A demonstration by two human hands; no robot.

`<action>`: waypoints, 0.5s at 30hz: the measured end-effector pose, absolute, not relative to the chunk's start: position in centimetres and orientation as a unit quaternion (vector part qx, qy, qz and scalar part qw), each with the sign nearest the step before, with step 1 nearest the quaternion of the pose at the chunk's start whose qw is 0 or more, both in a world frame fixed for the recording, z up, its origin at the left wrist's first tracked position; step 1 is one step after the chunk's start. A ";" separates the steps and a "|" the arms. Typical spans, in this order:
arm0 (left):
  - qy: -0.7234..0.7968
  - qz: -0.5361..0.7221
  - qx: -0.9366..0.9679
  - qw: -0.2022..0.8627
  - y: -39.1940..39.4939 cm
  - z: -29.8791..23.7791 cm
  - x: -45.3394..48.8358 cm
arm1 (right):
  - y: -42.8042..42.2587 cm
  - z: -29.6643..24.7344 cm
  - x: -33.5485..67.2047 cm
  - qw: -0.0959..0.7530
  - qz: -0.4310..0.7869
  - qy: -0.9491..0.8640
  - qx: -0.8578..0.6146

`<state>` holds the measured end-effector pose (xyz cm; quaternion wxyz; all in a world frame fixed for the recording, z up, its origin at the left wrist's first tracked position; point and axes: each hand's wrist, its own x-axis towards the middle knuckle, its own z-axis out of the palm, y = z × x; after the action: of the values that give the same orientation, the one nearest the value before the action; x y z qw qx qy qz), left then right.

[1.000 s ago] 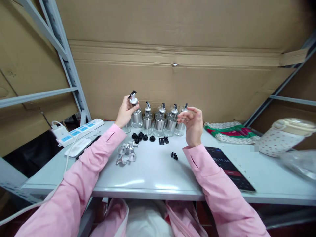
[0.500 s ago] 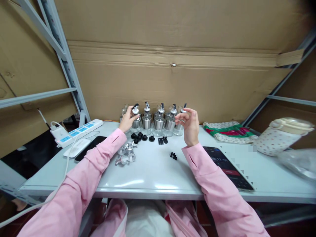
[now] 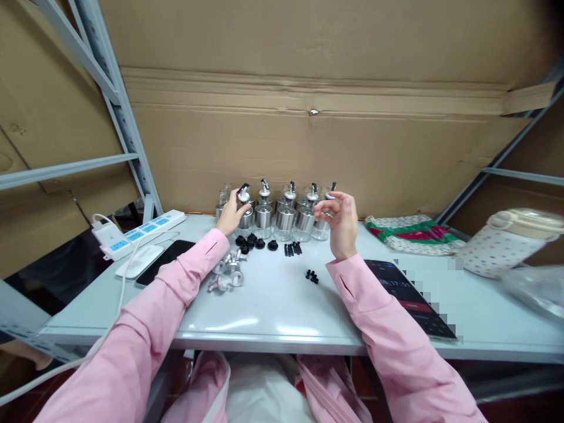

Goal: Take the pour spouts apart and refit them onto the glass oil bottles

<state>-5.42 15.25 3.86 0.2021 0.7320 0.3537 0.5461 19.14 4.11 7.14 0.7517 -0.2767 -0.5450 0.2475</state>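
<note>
A row of glass oil bottles with steel sleeves and pourer tops stands at the back of the table. My left hand (image 3: pixel 230 216) is closed around the upper part of the leftmost front bottle (image 3: pixel 247 223), its thumb on the near side. At the right end, my right hand (image 3: pixel 341 223) is raised with curved fingers apart, beside the last bottle (image 3: pixel 322 230) and partly covering it; contact cannot be made out. Before the row lie several black stoppers (image 3: pixel 259 243), small black flip caps (image 3: pixel 292 249), metal pourer spouts (image 3: pixel 229 273) and tiny black pieces (image 3: pixel 312 276).
At the left are a white power strip (image 3: pixel 145 232), a white charger pad (image 3: pixel 138 261) and a dark phone (image 3: pixel 165 261). To the right lie a tablet (image 3: pixel 409 299) with a timer, a patterned cloth (image 3: pixel 414 234), a dotted flask (image 3: pixel 502 244) and a plastic bag (image 3: pixel 537 288). Cardboard (image 3: pixel 308 147) closes off the back.
The whole view has shifted slightly. Both hands keep nearly the same places by the end bottles, and the loose parts lie as before.
</note>
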 end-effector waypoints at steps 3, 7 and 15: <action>0.358 0.528 0.752 0.169 15.2 4.0 -5.5 | 4.1 7.1 19.1 0.754 0.250 -0.542 -0.274; 0.354 0.504 0.772 0.155 15.7 4.0 -5.7 | 4.0 7.0 19.0 0.759 0.250 -0.541 -0.263; 0.379 0.525 0.743 0.170 16.3 3.8 -5.8 | 3.6 6.7 18.3 0.696 0.240 -0.601 -0.309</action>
<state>-5.81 16.28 3.77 0.1701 0.7426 0.3795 0.5250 18.29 3.64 6.70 0.6962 -0.3095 -0.6015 0.2403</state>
